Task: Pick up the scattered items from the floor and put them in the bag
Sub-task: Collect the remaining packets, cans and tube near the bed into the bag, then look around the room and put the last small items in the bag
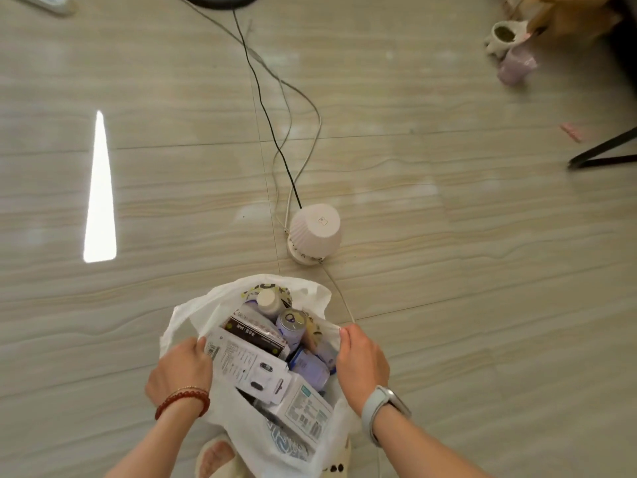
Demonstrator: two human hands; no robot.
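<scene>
- I see the white plastic bag (310, 439) low in the middle of the view, its mouth spread wide between both hands.
- My left hand (182, 369) grips the bag's left rim, fingers curled over the plastic edge; a red bead bracelet (182, 403) sits on that wrist.
- My right hand (362, 363) pinches the bag's right rim, fingers folded tight on the thin plastic; a pale grey watch (384, 407) is on that wrist.
- Inside the bag, a white printed box (248, 365) lies nearest the left rim, with a dark brown box (256, 334) just beyond it.
- A second white box (305, 414) with a teal label lies at the near side of the bag.
- A bluish can (293, 322) stands toward the bag's far right, and a white bottle (270, 301) sits at the far rim.
- Just beyond the bag on the floor (482, 270) rests a white ribbed lamp (315, 232), with a black cable (265, 108) and grey cables running away from it.
- Far right of the bag, well apart, a pale purple cup (515, 67) lies beside a white pot (503, 37).
</scene>
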